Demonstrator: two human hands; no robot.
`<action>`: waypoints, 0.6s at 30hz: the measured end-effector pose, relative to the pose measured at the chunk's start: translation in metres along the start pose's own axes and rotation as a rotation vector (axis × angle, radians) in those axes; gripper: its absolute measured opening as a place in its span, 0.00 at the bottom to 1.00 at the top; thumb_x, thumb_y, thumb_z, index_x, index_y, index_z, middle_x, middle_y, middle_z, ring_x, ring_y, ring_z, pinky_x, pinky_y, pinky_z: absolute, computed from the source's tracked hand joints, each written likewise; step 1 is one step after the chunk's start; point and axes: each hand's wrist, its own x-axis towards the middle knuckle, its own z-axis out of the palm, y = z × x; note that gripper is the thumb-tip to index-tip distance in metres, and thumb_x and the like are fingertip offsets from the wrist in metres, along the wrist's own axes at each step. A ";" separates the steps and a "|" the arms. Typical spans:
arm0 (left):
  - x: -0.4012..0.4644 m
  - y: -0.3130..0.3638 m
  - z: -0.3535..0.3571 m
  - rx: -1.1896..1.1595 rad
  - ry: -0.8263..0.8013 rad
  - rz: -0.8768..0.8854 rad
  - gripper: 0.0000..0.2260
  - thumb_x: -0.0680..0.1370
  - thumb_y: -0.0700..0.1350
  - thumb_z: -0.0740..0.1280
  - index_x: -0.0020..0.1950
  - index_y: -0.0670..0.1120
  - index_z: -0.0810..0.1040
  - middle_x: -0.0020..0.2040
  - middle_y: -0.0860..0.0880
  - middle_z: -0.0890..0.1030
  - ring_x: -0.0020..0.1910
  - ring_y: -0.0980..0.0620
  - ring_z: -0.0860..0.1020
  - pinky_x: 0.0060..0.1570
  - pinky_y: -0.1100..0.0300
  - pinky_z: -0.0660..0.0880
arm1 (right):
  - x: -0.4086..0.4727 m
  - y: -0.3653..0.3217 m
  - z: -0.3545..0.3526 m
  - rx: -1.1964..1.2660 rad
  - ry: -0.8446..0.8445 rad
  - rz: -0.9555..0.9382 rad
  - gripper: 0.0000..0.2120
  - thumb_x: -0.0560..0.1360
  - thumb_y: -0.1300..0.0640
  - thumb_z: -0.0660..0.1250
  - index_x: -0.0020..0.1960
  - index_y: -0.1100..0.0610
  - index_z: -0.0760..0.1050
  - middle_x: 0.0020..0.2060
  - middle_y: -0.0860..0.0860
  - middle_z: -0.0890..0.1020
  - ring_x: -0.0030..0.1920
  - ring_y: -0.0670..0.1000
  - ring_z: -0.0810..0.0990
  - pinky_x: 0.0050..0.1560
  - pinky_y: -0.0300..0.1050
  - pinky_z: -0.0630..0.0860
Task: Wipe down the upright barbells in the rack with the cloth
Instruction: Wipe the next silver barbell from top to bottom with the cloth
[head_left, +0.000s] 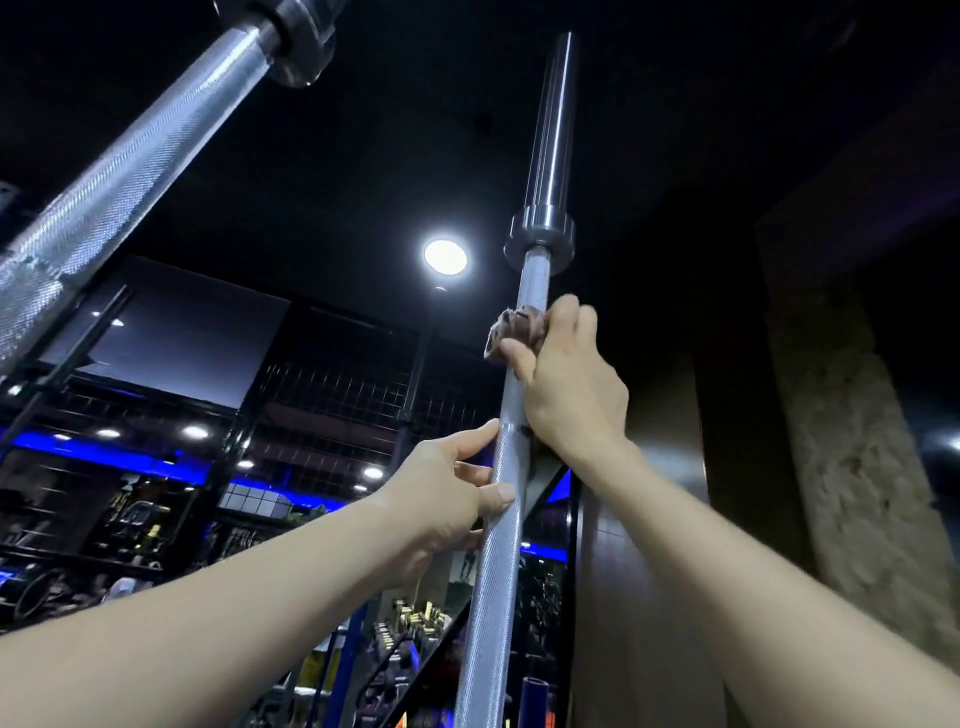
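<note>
— What does the head camera show?

— It looks steeply upward. An upright barbell (498, 519) runs from the bottom edge up through the middle, its rough, cross-hatched shaft ending at a collar (540, 239) with the smooth sleeve (551, 124) above it.

— Where is the cloth?

— The brownish cloth (511, 330) is bunched against the shaft a little below the collar, wrapped partly round the bar.

— And the hands?

— The right hand (569, 384) has its fingers curled round the cloth and the bar together, clamping the cloth to the metal. The left hand (447, 493) sits lower on the same shaft, thumb across the front and fingers curled round the bar, holding it directly with no cloth under it.

— Anything else nearby?

— A second barbell (130, 176) slants across the upper left, much closer to the camera, its collar near the top edge. A round ceiling light (445, 256) glows just left of the first bar's collar. Behind, dark shelving (156, 519) with blue strip lighting holds small items too blurred to name. A rough pillar (852, 441) stands on the right.
</note>
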 end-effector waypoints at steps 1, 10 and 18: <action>-0.001 0.000 0.000 -0.004 -0.005 0.001 0.28 0.76 0.31 0.65 0.72 0.53 0.68 0.49 0.42 0.78 0.41 0.52 0.77 0.36 0.60 0.79 | -0.014 0.000 0.001 -0.047 -0.017 -0.015 0.20 0.79 0.40 0.56 0.60 0.54 0.59 0.52 0.51 0.63 0.44 0.61 0.77 0.35 0.48 0.63; -0.004 0.004 0.009 0.016 0.007 0.013 0.27 0.76 0.31 0.66 0.71 0.53 0.69 0.50 0.43 0.71 0.39 0.52 0.74 0.29 0.67 0.76 | 0.043 0.000 -0.013 -0.030 -0.014 0.144 0.20 0.81 0.42 0.52 0.64 0.56 0.59 0.59 0.58 0.67 0.50 0.66 0.77 0.40 0.51 0.63; -0.004 0.002 0.008 -0.004 0.018 0.018 0.27 0.77 0.31 0.65 0.72 0.52 0.69 0.43 0.45 0.75 0.37 0.53 0.76 0.32 0.64 0.78 | -0.042 0.006 -0.006 -0.097 -0.144 0.057 0.18 0.80 0.41 0.51 0.60 0.54 0.58 0.50 0.51 0.62 0.46 0.64 0.77 0.38 0.49 0.65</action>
